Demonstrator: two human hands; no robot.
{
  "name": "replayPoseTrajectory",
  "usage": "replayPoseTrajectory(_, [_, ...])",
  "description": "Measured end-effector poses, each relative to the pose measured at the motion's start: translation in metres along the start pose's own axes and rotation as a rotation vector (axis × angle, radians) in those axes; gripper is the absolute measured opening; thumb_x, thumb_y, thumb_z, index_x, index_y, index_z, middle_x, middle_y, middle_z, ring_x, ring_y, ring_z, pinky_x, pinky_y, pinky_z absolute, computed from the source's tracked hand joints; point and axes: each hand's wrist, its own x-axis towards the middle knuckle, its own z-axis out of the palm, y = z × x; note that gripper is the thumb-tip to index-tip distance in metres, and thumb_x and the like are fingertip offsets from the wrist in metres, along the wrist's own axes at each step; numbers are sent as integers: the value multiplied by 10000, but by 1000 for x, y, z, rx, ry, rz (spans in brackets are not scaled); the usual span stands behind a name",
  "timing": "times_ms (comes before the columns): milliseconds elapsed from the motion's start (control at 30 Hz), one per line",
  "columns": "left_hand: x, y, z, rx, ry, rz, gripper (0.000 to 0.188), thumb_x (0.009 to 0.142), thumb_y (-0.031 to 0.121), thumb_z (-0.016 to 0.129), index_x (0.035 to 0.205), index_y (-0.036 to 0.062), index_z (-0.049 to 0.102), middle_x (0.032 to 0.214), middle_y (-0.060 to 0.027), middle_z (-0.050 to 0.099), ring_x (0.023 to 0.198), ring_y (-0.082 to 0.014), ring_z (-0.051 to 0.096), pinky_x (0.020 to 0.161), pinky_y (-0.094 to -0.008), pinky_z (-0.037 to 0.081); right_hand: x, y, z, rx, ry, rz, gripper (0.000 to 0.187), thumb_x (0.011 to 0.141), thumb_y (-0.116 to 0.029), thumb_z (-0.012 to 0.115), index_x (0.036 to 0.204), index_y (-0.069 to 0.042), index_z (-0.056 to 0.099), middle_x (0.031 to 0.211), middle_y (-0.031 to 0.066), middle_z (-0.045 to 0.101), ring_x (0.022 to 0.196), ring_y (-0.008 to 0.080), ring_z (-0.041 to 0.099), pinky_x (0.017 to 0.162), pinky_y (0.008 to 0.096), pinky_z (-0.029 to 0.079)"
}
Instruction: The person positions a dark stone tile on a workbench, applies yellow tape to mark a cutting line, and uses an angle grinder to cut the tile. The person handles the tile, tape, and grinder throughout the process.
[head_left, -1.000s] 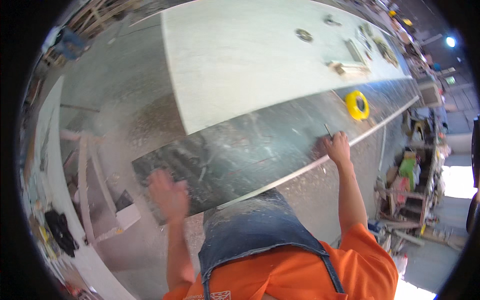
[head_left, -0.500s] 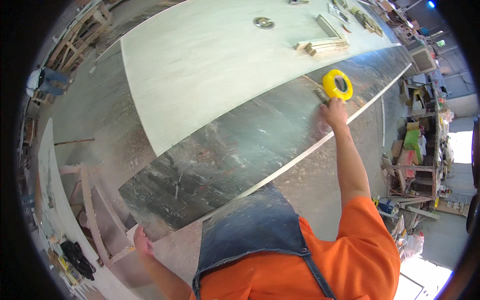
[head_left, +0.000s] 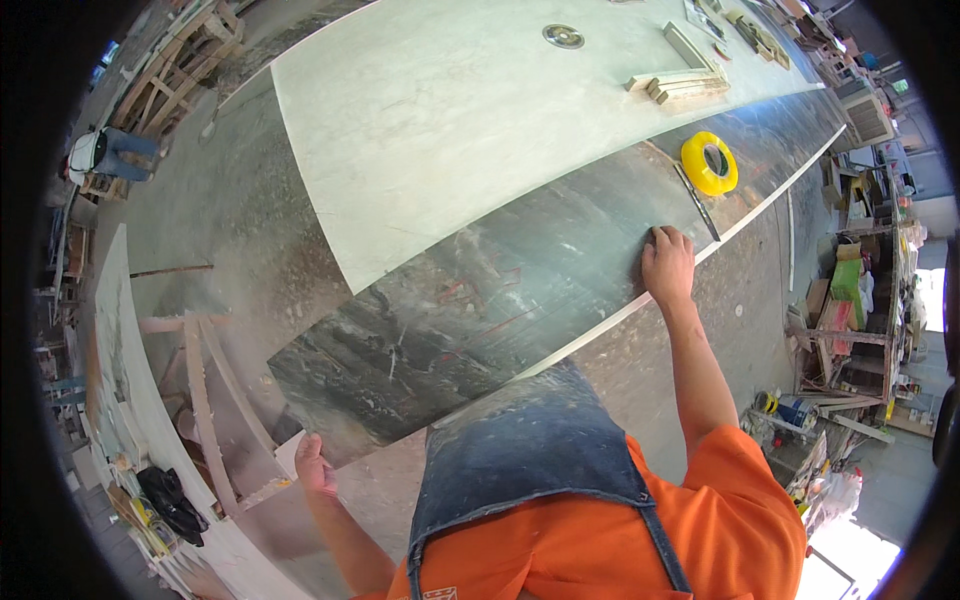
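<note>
My right hand (head_left: 668, 265) rests on the dark, scuffed tabletop (head_left: 470, 290), close to its pale near edge. Its fingers are bent and drawn together; whatever they may hold is hidden beneath them. Just beyond it lie a thin dark strip (head_left: 697, 202), like a ruler, and a yellow roll of tape (head_left: 709, 163). Low on the left, my left hand (head_left: 315, 466) grips a small white flat piece (head_left: 288, 456) with thumb and fingers, beside the table's near left corner.
A large pale panel (head_left: 430, 130) covers the table's far side, carrying a round metal disc (head_left: 563, 37) and several light wooden strips (head_left: 690, 88). A wooden frame (head_left: 205, 410) and a long white slab (head_left: 120, 340) stand left. Cluttered shelves (head_left: 855, 340) line the right. Another person (head_left: 110, 155) is far left.
My right hand has drawn back toward me and left, away from the tape and dark strip, which now shows fully. My left hand still holds the white piece. The view has shifted slightly.
</note>
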Motion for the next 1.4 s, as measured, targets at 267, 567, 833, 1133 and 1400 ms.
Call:
replayPoseTrajectory(267, [19, -6, -19, 61, 30, -47, 527, 953, 169, 717, 1365, -101, 532, 1241, -110, 645, 1114, -191, 615, 1005, -308, 461, -14, -4, 5, -26, 18, 15, 374, 877, -134, 602, 1225, -24, 683, 1288, 182, 633, 1188, 408, 573, 1039, 486, 472])
replayPoseTrajectory(567, [48, 19, -7, 42, 60, -14, 524, 986, 169, 684, 1395, -102, 499, 1288, -126, 611, 1203, -209, 576, 1092, -334, 409, -39, 18, 2, 101, -2, 258, 409, 854, -176, 644, 1240, -47, 686, 1276, 201, 632, 1184, 405, 583, 1005, 485, 500])
replayPoseTrajectory(833, [93, 58, -4, 155, -108, 60, 382, 1005, 156, 634, 1317, -55, 572, 1232, -104, 635, 1144, -208, 599, 1040, -344, 438, -86, 18, -6, 142, -60, 409, 426, 841, -143, 712, 1250, -29, 684, 1230, 208, 649, 1165, 405, 586, 1033, 471, 478])
replayPoseTrajectory(1133, [152, 90, -7, 239, -184, 111, 476, 974, 164, 672, 1344, -104, 536, 1315, -143, 607, 1241, -234, 544, 1120, -366, 358, -138, 13, -9, 185, 3, 501, 413, 818, -111, 704, 1218, -10, 691, 1208, 211, 653, 1155, 409, 584, 1013, 476, 484])
replayPoseTrajectory(1400, [216, 122, 11, 301, -299, 169, 447, 935, 209, 728, 1266, -63, 604, 1232, -96, 630, 1207, -237, 551, 1107, -372, 362, -194, -1, -7, 156, 62, 599, 443, 819, -120, 723, 1245, -10, 672, 1206, 208, 643, 1133, 398, 591, 1005, 464, 480])
